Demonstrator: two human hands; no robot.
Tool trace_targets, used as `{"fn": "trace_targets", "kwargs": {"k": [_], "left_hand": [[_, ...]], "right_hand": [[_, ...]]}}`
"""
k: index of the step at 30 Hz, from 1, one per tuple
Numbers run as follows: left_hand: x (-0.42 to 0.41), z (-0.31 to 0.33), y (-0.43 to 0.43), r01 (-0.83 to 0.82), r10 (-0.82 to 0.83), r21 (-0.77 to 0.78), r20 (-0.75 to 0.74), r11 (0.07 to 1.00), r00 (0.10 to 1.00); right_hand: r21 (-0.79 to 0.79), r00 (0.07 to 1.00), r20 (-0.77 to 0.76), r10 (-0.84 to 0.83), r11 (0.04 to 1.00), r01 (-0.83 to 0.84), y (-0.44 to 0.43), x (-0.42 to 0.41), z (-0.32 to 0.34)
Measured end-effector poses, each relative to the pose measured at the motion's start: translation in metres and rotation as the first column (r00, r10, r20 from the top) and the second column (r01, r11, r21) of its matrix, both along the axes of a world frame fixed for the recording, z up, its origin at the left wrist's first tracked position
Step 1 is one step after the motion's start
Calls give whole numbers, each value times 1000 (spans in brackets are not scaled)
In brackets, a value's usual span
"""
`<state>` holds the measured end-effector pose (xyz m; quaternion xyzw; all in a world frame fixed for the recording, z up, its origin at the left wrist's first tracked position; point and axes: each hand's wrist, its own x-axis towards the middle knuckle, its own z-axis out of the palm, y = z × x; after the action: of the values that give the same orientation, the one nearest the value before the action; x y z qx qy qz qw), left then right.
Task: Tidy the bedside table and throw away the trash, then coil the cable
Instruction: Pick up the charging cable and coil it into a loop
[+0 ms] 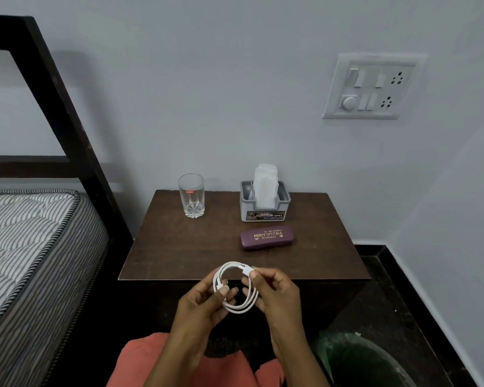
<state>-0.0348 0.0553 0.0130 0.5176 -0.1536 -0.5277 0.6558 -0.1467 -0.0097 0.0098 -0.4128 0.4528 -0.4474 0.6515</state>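
Observation:
A white cable (243, 308) is wound into a small loop in front of the dark wooden bedside table (179, 247), just below its front edge. My left hand (201, 303) pinches one plug end at the loop's left side. At the loop's upper right, my right hand (274, 291) pinches the other plug end, its fingers curled round the strands. On the table stand an empty drinking glass (191, 195), a grey tissue holder (264, 203) with white tissues and a purple spectacle case (266, 237).
A green-lined waste bin (363, 361) stands on the dark floor at lower right. A striped mattress (25, 247) in a dark bed frame lies to the left. A switch and socket panel (372, 86) is on the wall above the table.

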Motion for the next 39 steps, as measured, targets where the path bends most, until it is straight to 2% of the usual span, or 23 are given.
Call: {"fn": "trace_targets", "kwargs": {"k": [3, 5, 9, 14, 20, 24, 28, 34, 36, 39], "left_hand": [[1, -2, 0, 8, -9, 18, 57, 1000, 998], [2, -3, -1, 22, -26, 31, 117, 999, 993], [4, -6, -1, 109, -129, 94, 242, 990, 962], [6, 0, 3, 252, -263, 82, 188, 964, 946], [8, -1, 2, 247, -256, 74, 169, 966, 952], [6, 2, 2, 237, -244, 61, 147, 970, 959], [10, 3, 2, 230, -233, 44, 88, 972, 968], [12, 1, 3, 244, -244, -2, -72, 970, 967], [12, 2, 3, 227, -225, 5, -104, 974, 969], [11, 3, 3, 232, -230, 17, -93, 973, 969]], "right_hand": [[-276, 965, -239, -107, 960, 38, -2, -1, -1], [-362, 944, -294, -148, 932, 33, -3, -2, -1], [-275, 947, -295, -128, 960, 44, -7, -4, -3], [-30, 988, -145, -43, 999, 39, -12, -10, -5], [239, 981, 116, 158, 954, -182, -7, -8, 3], [162, 985, 106, 138, 975, -154, -3, -2, 2], [188, 981, 92, 173, 964, -188, -2, -3, 5], [255, 954, 241, 181, 936, -242, -3, -5, 6], [236, 957, 209, 203, 939, -251, -2, -4, 6], [144, 967, 46, 251, 956, -255, -2, -3, 6]]}}
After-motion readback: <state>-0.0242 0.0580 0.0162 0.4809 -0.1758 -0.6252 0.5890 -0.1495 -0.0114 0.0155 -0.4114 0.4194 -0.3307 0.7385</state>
